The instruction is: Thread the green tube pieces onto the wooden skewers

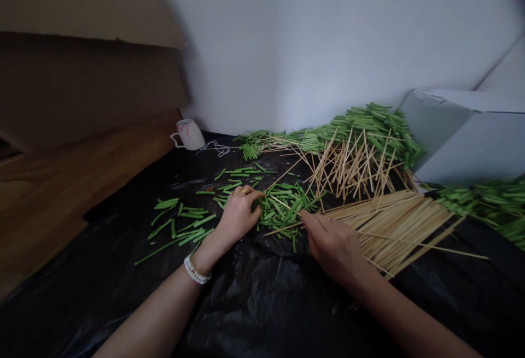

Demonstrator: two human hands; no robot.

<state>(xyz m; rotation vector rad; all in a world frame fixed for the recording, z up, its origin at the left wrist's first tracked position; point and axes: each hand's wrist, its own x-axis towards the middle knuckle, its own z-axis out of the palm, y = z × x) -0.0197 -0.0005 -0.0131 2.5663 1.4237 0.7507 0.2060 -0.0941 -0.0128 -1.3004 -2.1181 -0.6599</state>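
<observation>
My left hand [240,216], with a pearl bracelet on the wrist, rests on a small heap of cut green stalk pieces [283,207], its fingers curled over them. My right hand [332,243] lies just right of that heap and pinches a thin bamboo skewer [283,228] that points left towards the green pieces. A flat bundle of bare skewers [394,224] lies under and beside my right hand. Everything sits on a black plastic sheet [254,292].
Skewers threaded with green pieces [361,134] are piled against the wall, more at the far right [488,202]. Loose green pieces [180,224] lie to the left. A white mug [188,134], a brown cardboard box [82,52], a white box [471,134] and wooden floor [61,183] surround the sheet.
</observation>
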